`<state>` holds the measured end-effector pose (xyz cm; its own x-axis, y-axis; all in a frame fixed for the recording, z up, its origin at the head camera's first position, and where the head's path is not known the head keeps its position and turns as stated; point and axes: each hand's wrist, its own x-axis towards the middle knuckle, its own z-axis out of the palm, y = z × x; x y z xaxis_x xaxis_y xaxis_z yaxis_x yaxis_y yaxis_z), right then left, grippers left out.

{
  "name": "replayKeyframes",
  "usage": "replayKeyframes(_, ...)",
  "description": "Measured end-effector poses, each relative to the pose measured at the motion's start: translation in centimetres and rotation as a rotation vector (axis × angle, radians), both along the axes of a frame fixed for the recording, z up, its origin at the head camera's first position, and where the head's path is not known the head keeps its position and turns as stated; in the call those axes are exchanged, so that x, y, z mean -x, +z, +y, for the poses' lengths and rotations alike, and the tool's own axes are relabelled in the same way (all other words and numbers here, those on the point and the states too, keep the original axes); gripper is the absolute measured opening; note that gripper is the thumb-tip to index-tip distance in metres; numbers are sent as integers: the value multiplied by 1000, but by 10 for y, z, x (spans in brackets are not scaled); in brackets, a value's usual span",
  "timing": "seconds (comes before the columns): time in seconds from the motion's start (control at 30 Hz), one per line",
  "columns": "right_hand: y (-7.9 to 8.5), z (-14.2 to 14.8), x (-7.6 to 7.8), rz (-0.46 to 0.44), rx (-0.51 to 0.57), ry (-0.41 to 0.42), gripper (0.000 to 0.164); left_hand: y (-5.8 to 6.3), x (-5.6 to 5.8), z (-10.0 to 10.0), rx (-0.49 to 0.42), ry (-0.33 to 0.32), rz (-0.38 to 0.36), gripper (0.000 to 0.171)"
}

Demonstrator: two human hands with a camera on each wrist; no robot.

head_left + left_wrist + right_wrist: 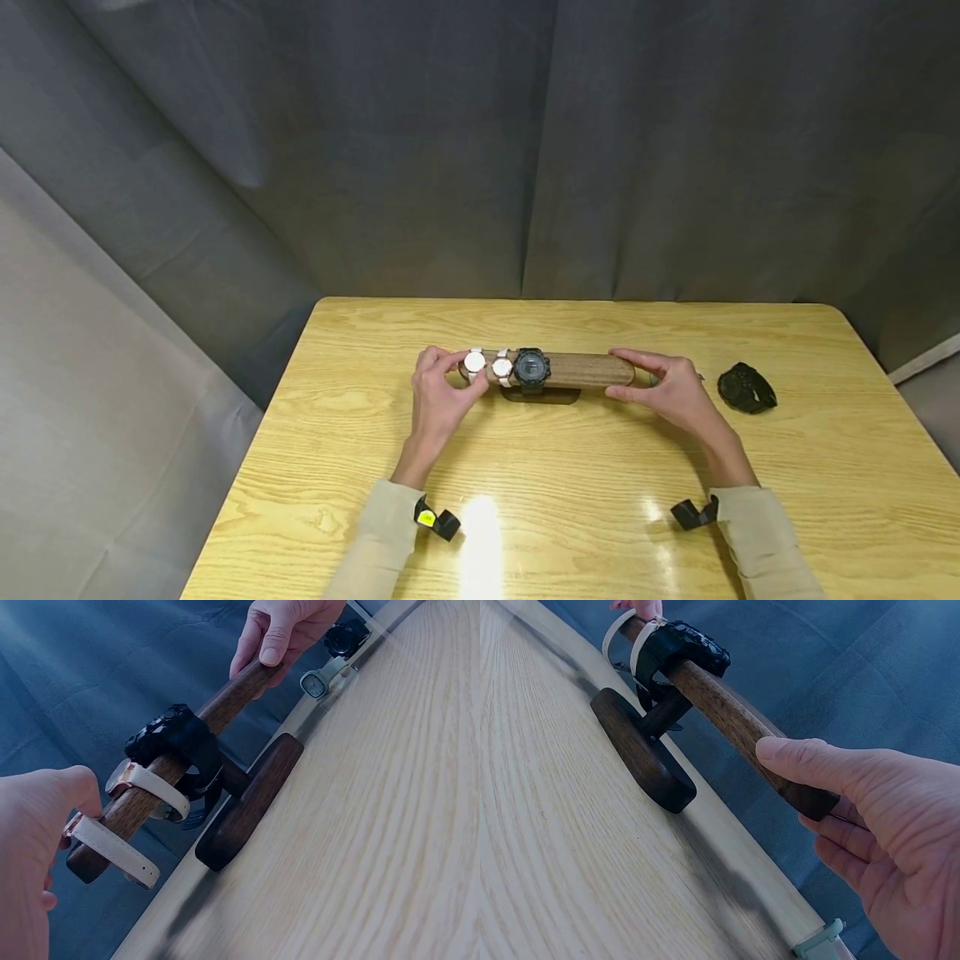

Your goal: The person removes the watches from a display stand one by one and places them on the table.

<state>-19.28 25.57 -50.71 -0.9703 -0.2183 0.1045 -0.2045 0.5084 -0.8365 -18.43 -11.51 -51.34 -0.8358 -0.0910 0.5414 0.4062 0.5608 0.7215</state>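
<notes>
A dark wooden watch stand [588,369], a horizontal bar on a short post and flat base [262,795], stands upright on the table. Strapped round the left half of its bar are a white-strapped watch [474,362] at the end, a second white-strapped watch [502,367], and a chunky black watch [532,367] near the middle. My left hand [441,402] holds the end watch between thumb and forefinger. At the bare right end, my right hand [678,390] grips the bar, thumb on the near side [780,750] and fingers behind.
Another black watch [746,388] lies on the table to the right. A pale green watch [315,684] lies behind my right hand, mostly hidden in the head view. The wooden table [555,467] ends at a dark curtain [420,167].
</notes>
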Motion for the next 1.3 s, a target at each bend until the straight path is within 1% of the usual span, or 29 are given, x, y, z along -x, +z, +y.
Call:
replayKeyframes(0.2, 0, 0, 0, 2, 5, 6, 65, 2, 0, -4, 0, 0, 2, 33)
replayKeyframes(0.4, 3, 0, -2, -13, 9, -3, 63, 3, 2, -6, -5, -3, -2, 34)
replayKeyframes(0.67, 3, 2, -3, -16, -5, -14, 64, 4, 5, -11, -23, 1, -43, 34)
replayKeyframes(0.9, 1, 3, -2, -3, -2, -5, 64, 2, 7, -18, -4, 5, -33, 31)
replayKeyframes(1.1, 1, 2, -1, -6, 3, -7, 64, 2, 10, -23, -9, 2, -17, 28)
replayKeyframes(1.3, 1, 1, -2, -6, 10, -7, 62, 2, 10, -29, -4, 15, -31, 26)
